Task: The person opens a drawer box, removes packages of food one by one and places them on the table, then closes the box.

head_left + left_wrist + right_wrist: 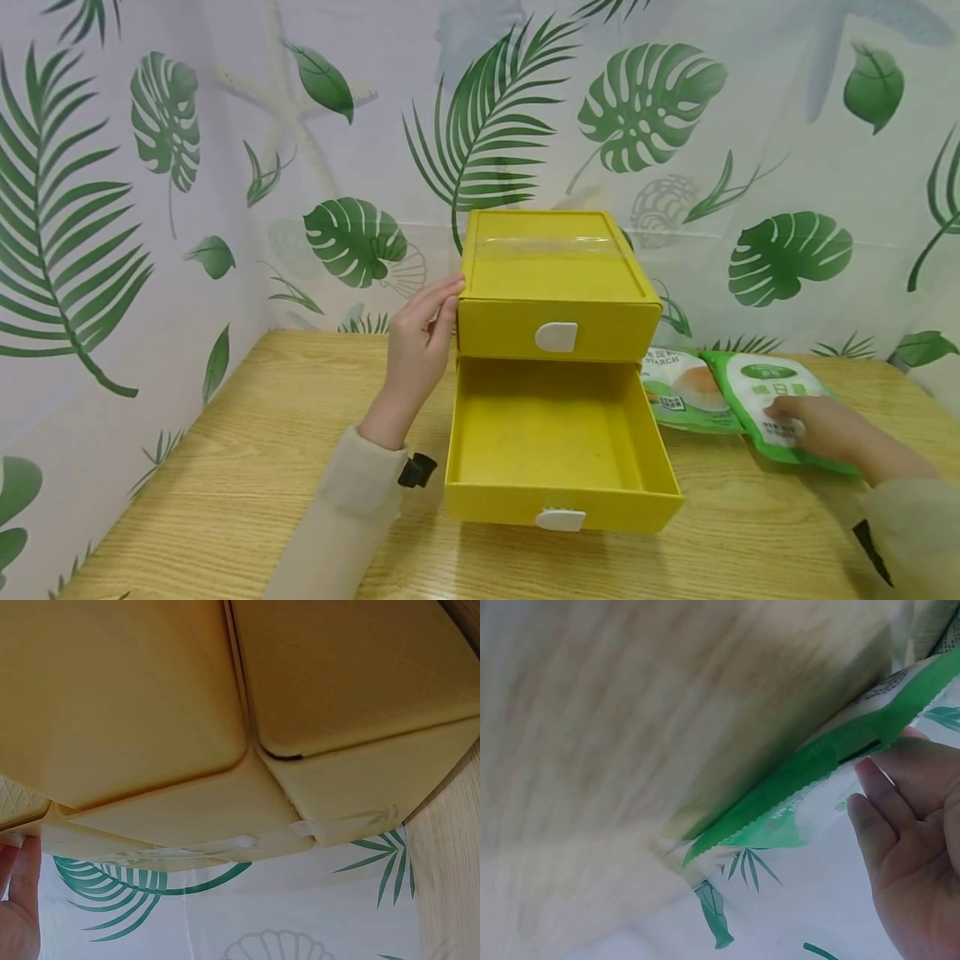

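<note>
A yellow two-drawer box [558, 329] stands on the table, its lower drawer [547, 425] pulled out with nothing in it. Both drawer fronts carry a white tab handle [557, 337]. My left hand [422, 350] touches the upper left side of the box with its fingertips; in the left wrist view part of that hand [21, 900] shows at the box edge. To the right of the box, my right hand [832, 433] holds a green and white packet [765, 379] near its edge. The right wrist view shows curled fingers at the packet [780, 795]; their far side is partly hidden.
Another green and white packet [686, 392], with STARCH printed on it, lies between the box and the held one, partly behind the box. Clear tape [547, 245] crosses the box top. A leaf-patterned cloth [480, 125] hangs behind the wooden table [300, 467].
</note>
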A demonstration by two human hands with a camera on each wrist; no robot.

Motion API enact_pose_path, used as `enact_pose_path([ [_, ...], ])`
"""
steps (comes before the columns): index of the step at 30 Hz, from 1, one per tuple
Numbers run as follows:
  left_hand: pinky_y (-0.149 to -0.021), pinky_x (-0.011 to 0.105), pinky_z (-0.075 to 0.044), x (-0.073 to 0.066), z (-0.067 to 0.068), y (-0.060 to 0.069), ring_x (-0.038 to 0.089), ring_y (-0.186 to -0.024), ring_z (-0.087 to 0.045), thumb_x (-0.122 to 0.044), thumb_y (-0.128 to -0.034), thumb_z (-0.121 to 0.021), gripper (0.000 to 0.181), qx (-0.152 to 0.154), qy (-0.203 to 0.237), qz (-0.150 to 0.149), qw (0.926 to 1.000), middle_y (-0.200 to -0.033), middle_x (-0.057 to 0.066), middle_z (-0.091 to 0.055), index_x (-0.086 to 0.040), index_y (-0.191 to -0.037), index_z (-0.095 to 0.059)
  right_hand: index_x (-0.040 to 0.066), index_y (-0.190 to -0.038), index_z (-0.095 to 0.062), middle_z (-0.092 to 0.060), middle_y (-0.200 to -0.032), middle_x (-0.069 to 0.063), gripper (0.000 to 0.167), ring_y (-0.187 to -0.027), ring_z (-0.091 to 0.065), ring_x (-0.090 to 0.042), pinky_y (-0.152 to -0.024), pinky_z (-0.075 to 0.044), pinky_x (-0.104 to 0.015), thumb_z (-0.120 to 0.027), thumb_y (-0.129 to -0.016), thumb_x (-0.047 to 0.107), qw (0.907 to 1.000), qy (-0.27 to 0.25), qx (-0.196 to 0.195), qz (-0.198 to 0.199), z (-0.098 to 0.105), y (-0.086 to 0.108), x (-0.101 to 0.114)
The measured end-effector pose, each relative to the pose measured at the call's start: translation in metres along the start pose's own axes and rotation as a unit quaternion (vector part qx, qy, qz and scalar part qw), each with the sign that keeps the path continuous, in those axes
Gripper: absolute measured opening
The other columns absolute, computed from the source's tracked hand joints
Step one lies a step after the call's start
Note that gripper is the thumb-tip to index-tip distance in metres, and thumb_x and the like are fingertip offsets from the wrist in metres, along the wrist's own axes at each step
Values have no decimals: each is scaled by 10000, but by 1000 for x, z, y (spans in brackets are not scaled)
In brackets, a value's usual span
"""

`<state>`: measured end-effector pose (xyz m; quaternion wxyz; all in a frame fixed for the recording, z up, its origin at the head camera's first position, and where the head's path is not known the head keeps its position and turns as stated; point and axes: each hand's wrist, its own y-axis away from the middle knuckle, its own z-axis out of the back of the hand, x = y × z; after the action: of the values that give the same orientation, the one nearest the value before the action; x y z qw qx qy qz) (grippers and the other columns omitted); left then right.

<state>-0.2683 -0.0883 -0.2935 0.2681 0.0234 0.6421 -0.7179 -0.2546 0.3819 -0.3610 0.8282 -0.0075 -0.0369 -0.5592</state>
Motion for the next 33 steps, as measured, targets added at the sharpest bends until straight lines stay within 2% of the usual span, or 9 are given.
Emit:
enact_pose_path([
  [9, -530, 247, -517, -2, -1, 0, 247, -975, -570, 45, -858, -525, 184, 21, 76, 17, 10000, -1046, 187, -601, 95, -1010, -616, -145, -962, -564, -586, -914, -288, 307, -861, -513, -488, -715, -430, -541, -484, -669, -181, 9997, -107, 85, -197, 1, -7, -3],
  [21, -517, 249, -515, -2, 1, 0, 253, -970, -572, 70, -846, -528, 182, -22, 44, -39, 10000, -1041, 190, -603, 101, -1002, -616, -133, -984, -576, -591, -929, -282, 283, -877, -513, -481, -726, -427, -540, -498, -712, -142, 9997, -153, 71, -167, 0, -9, -4],
  [27, -522, 255, -517, -1, 1, 0, 254, -973, -571, 65, -847, -528, 186, -16, 36, -39, 10000, -1042, 190, -603, 102, -1008, -614, -145, -1012, -571, -567, -965, -313, 308, -904, -490, -499, -728, -421, -547, -494, -714, -117, 9991, -311, 94, -274, 1, -8, -3],
  [33, -517, 249, -514, -1, 0, -1, 244, -973, -573, 48, -855, -526, 186, -6, 19, -26, 10000, -1046, 186, -602, 94, -1012, -616, -143, -1024, -566, -549, -987, -332, 309, -916, -474, -512, -728, -417, -554, -521, -722, -92, 9981, -441, 267, -328, 5, -7, -3],
])
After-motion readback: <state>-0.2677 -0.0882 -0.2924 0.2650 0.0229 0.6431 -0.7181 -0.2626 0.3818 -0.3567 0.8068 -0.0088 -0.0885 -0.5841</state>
